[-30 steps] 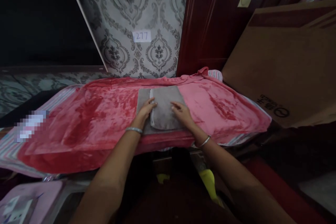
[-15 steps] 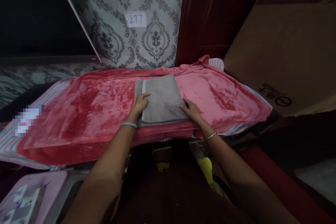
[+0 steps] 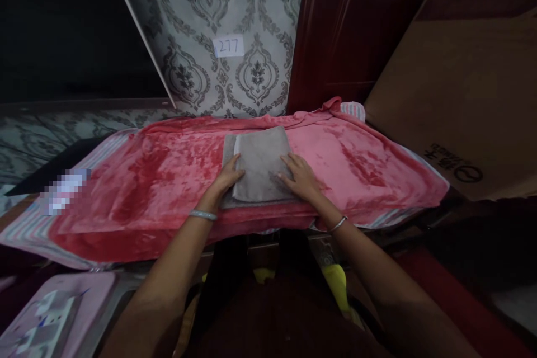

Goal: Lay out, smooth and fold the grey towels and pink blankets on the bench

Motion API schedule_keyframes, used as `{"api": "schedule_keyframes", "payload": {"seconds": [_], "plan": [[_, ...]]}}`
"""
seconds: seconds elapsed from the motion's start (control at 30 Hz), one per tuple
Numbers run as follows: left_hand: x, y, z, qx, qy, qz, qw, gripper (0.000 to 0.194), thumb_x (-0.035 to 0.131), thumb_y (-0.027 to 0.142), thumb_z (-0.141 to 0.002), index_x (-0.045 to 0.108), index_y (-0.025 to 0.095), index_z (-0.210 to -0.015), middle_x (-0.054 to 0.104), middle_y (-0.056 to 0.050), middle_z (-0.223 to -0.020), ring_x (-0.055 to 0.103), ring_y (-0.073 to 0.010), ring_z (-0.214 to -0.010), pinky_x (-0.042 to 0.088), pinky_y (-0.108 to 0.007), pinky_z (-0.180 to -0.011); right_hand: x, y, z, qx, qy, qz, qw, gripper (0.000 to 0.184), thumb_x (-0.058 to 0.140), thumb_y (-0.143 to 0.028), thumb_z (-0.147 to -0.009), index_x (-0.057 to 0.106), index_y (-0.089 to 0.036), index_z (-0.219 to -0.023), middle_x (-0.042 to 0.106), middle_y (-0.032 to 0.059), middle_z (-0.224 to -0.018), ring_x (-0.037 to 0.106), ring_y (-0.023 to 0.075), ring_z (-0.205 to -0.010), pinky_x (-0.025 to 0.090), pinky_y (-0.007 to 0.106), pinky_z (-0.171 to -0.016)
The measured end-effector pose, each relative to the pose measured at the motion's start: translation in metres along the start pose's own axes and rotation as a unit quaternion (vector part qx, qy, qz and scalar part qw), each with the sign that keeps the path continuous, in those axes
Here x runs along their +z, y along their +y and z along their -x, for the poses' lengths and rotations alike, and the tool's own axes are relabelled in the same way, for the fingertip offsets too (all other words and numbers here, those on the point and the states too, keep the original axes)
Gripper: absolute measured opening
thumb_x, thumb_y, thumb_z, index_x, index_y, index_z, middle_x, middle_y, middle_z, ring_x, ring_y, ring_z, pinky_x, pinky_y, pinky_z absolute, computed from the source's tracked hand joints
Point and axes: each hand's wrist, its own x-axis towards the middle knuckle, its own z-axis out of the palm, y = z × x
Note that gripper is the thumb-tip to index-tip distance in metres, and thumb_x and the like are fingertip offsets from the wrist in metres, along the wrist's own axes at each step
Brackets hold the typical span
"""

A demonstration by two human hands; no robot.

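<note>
A folded grey towel-like cloth lies on a red plush blanket in front of me. Its upper layer sits slightly off the lower one, whose edge shows at the left and front. My left hand rests at the cloth's left edge, thumb and fingers apart. On the right side, my right hand lies flat with its fingers spread over the cloth. Both palms face down, and neither hand grips the fabric.
A large cardboard box leans at the right beside a dark red door. A dark screen stands at the back left. A pink stool-like surface holds a white power strip. A blurred-out item lies on the blanket's left end.
My right hand has shifted from the cloth's right edge onto its top, and its fingers have spread. My left-hand fingers have opened out along the left edge. The view has tilted slightly.
</note>
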Motion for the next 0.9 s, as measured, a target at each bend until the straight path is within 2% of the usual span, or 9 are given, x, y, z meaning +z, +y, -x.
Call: {"api": "schedule_keyframes", "payload": {"seconds": [0.17,0.27,0.33,0.43,0.53,0.6,0.67,0.77,0.9], "plan": [[0.000,-0.002,0.020,0.007,-0.014,-0.195,0.981,0.078,0.057,0.000,-0.077,0.050,0.014,-0.153,0.069,-0.010,-0.136,0.068,-0.0228,-0.117,0.053,-0.030,-0.103,0.011,-0.027,0.006,-0.101,-0.149,0.063,0.982,0.060,0.045,-0.052,-0.105,0.042,-0.030,-0.160,0.032,0.0081,-0.169,0.026,0.0337,-0.156,0.023,0.061,-0.124],[-0.006,0.002,0.019,0.018,-0.027,-0.292,0.956,0.073,0.059,0.003,-0.080,0.052,0.016,-0.152,0.069,-0.011,-0.137,0.069,-0.0228,-0.117,0.054,-0.029,-0.100,0.012,-0.030,0.007,-0.099,-0.176,0.074,0.977,0.058,0.042,-0.051,-0.106,0.039,-0.031,-0.161,0.030,0.0082,-0.169,0.025,0.0337,-0.157,0.022,0.063,-0.124],[-0.012,0.008,0.014,0.029,-0.005,-0.349,0.937,0.063,0.059,0.010,-0.086,0.056,0.017,-0.148,0.068,-0.013,-0.138,0.067,-0.0254,-0.122,0.053,-0.032,-0.104,0.008,-0.033,0.002,-0.108,-0.191,0.061,0.974,0.057,0.041,-0.049,-0.107,0.041,-0.030,-0.160,0.031,0.0095,-0.169,0.026,0.0327,-0.156,0.023,0.063,-0.124],[-0.013,0.017,0.003,0.130,0.022,-0.372,0.919,0.048,0.050,0.027,-0.098,0.060,0.017,-0.144,0.064,-0.014,-0.143,0.060,-0.0270,-0.133,0.047,-0.039,-0.114,0.006,-0.045,-0.009,-0.170,-0.184,0.026,0.968,0.055,0.039,-0.047,-0.108,0.044,-0.026,-0.159,0.032,0.0108,-0.168,0.024,0.0295,-0.157,0.021,0.060,-0.126],[0.005,0.020,-0.007,0.277,-0.103,-0.332,0.896,0.052,0.035,0.038,-0.105,0.056,0.018,-0.148,0.054,-0.010,-0.156,0.046,-0.0215,-0.147,0.035,-0.040,-0.124,0.015,-0.060,-0.013,-0.247,-0.183,0.000,0.952,0.057,0.047,-0.047,-0.106,0.047,-0.022,-0.157,0.035,0.0116,-0.167,0.022,0.0280,-0.158,0.016,0.055,-0.129],[0.021,0.015,-0.011,0.297,-0.200,-0.332,0.873,0.056,0.030,0.044,-0.107,0.049,0.021,-0.153,0.042,-0.008,-0.165,0.036,-0.0206,-0.154,0.028,-0.043,-0.127,0.024,-0.066,-0.011,-0.264,-0.203,-0.014,0.943,0.056,0.051,-0.046,-0.105,0.050,-0.021,-0.155,0.040,0.0122,-0.164,0.026,0.0276,-0.157,0.015,0.053,-0.129],[0.033,0.006,-0.017,0.282,-0.250,-0.368,0.850,0.059,0.031,0.050,-0.106,0.042,0.025,-0.158,0.032,-0.008,-0.170,0.027,-0.0225,-0.158,0.020,-0.049,-0.130,0.032,-0.068,-0.007,-0.258,-0.219,-0.027,0.941,0.055,0.050,-0.044,-0.106,0.050,-0.021,-0.155,0.043,0.0130,-0.162,0.031,0.0274,-0.154,0.017,0.053,-0.129],[0.035,-0.003,-0.032,0.287,-0.259,-0.413,0.824,0.059,0.031,0.052,-0.106,0.035,0.031,-0.161,0.025,-0.005,-0.172,0.019,-0.0230,-0.160,0.011,-0.055,-0.130,0.036,-0.067,-0.005,-0.265,-0.207,-0.034,0.941,0.057,0.050,-0.044,-0.106,0.044,-0.024,-0.159,0.038,0.0120,-0.165,0.029,0.0274,-0.155,0.015,0.055,-0.129],[0.022,-0.002,-0.067,0.278,-0.209,-0.466,0.814,0.060,0.033,0.053,-0.105,0.035,0.033,-0.161,0.024,-0.004,-0.173,0.015,-0.0280,-0.161,0.010,-0.059,-0.129,0.036,-0.066,-0.005,-0.273,-0.206,-0.035,0.939,0.061,0.046,-0.048,-0.107,0.033,-0.030,-0.164,0.027,0.0074,-0.171,0.019,0.0261,-0.159,0.011,0.057,-0.129]]}}
